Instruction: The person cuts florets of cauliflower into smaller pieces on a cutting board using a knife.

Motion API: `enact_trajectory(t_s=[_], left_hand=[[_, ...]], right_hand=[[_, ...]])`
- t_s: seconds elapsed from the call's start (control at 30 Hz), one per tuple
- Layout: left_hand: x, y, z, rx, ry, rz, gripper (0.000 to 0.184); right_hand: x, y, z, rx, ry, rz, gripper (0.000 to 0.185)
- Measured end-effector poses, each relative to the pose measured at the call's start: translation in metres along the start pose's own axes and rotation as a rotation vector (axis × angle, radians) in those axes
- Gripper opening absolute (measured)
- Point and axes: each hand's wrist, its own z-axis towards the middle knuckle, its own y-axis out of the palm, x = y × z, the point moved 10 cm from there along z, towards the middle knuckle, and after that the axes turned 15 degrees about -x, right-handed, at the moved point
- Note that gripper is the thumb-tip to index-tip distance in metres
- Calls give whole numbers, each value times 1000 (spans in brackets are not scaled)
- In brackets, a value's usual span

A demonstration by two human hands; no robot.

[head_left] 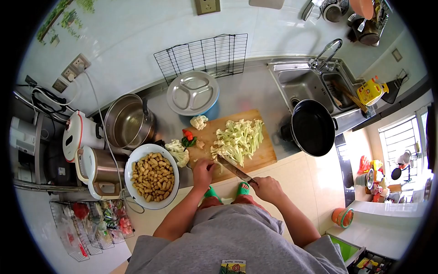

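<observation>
My right hand (pixel 268 189) grips the handle of a kitchen knife (pixel 235 171), its blade slanting up and left over the front edge of a wooden cutting board (pixel 268 153). Close to the blade's tip, my left hand (pixel 203 173) is closed at the board's front left; what its fingers hold, if anything, is hidden. A pile of cut cauliflower (pixel 239 140) covers much of the board. Larger cauliflower pieces, one at the back (pixel 199 122) and one at the left (pixel 179 152), lie by the board's edge. Between them are a red pepper (pixel 187 134) and a piece of ginger (pixel 200 144).
Left stand a bowl of peanuts (pixel 153 177), a steel pot (pixel 130 122) and a cooker (pixel 100 169). Behind the board, a divided steel plate (pixel 193 93) rests on a blue container. A black pan (pixel 313 128) sits at the right, before the double sink (pixel 299 84).
</observation>
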Motion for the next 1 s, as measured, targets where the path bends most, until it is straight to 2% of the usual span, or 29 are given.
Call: enact_trajectory(t_s=[0.1, 0.6, 0.87, 1.0], left_hand=[[-3, 3, 0, -38, -44, -12, 12], [4, 2, 2, -14, 60, 38, 10], [0, 5, 6, -130, -77, 11, 8], [4, 3, 6, -107, -42, 55, 8]], right_hand=[[-1, -1, -1, 11, -19, -15, 27], [-3, 6, 2, -65, 34, 1, 30], [-20, 14, 2, -86, 45, -5, 25], [-26, 21, 4, -81, 54, -26, 25]])
